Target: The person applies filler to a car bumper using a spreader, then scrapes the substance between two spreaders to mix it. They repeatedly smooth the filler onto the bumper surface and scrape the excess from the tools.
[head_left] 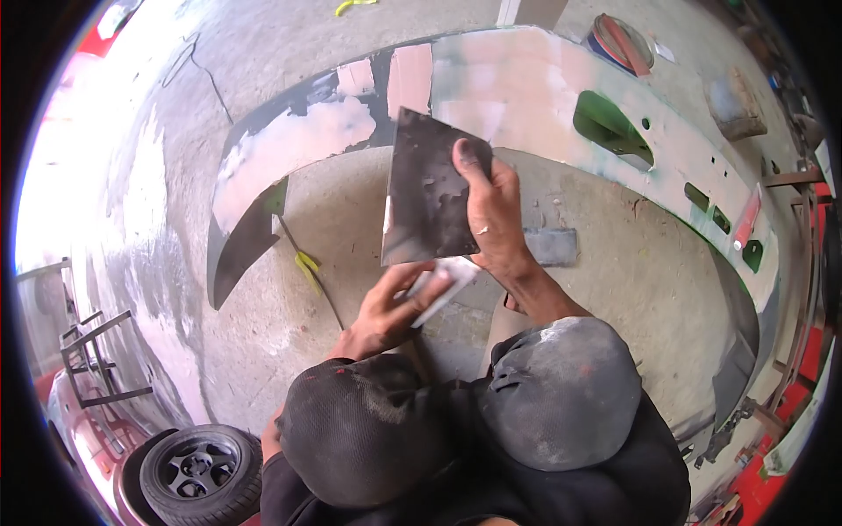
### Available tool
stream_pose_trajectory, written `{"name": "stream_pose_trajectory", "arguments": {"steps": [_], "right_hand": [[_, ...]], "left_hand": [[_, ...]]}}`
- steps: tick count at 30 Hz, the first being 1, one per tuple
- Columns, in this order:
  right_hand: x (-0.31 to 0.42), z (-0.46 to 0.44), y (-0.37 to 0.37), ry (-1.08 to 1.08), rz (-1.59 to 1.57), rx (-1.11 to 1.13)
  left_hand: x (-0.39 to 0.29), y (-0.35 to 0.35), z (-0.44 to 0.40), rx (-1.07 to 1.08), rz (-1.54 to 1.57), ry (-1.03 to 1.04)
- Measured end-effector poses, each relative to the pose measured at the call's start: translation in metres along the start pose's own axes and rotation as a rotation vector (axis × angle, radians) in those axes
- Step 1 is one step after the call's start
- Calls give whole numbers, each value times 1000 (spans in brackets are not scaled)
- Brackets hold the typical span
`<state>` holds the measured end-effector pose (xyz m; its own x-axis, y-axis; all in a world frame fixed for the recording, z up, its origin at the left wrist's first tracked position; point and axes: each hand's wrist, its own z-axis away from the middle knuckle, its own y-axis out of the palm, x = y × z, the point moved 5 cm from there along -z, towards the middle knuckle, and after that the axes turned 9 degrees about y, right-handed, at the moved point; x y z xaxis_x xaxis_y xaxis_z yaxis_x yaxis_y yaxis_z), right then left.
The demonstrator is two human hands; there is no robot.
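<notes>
My right hand [497,210] grips a dark flat board [434,188] by its right edge, thumb pressed on its face. Blotches mark the board's surface. Just below its lower edge, my left hand [390,302] holds a thin white flat piece [447,285], slightly blurred. Beyond both hands, a long curved car panel [509,88] arches across the floor, coated in patches of pale pink and white over dark grey, with green showing in its openings. A grey rectangular block [551,247] lies on the floor behind my right wrist.
A wheel with a tyre [197,469] is at the lower left, below a metal frame [101,359]. A round tin [621,44] with a reddish strip across it stands at the upper right. A yellow-green item [307,263] lies inside the panel's curve. A red and white tube [747,219] rests on the panel.
</notes>
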<state>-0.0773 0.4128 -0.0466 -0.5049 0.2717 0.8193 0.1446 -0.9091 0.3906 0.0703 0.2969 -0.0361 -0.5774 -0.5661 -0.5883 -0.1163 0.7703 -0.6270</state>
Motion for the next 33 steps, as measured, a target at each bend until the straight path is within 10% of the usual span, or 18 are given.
{"name": "stream_pose_trajectory", "arguments": {"steps": [6, 18, 21, 26, 27, 33], "right_hand": [[3, -5, -24, -45, -76, -96], [-14, -5, -15, -144, 47, -72], [-15, -4, -10, 33, -95, -23], [-30, 9, 21, 253, -154, 129], [-36, 8, 24, 254, -158, 163], [-39, 15, 33, 199, -113, 177]], "left_hand": [[52, -47, 48, -562, 304, -822], [36, -57, 12, -901, 428, -625], [59, -83, 7, -658, 162, -611], [88, -46, -6, -1032, 1267, -1015], [100, -32, -3, -822, 1446, -802], [93, 12, -15, -712, 1193, -1108]]}}
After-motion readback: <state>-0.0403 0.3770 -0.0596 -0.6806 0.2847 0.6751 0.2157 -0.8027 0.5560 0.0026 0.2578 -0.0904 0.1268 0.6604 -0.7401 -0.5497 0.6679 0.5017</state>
